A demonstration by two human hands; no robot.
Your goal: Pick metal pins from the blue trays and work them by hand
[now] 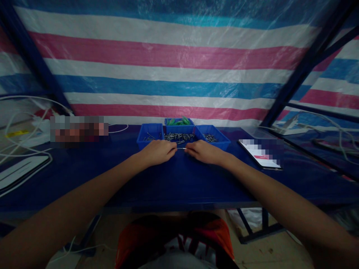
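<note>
A thin, light metal rod (181,148) spans the small gap between my two hands, just above the blue table. The fingers of my left hand (159,151) are closed on its left end. My right hand (204,151) pinches the right end, and the fingertips hide both tips of the rod. Right behind the hands is a pile of small metal pieces (179,137). A blue bin (142,139) with a few thin metal pieces stands by my left hand. Beyond my right hand sits another blue bin (223,141) holding many short metal pieces.
Green pieces (179,121) lie in a blue bin (167,127) at the back. A phone (259,155) rests on the table (179,183) to the right. White cables (25,149) and a flat white-and-black device (22,172) are at left. A striped sheet (179,56) hangs behind.
</note>
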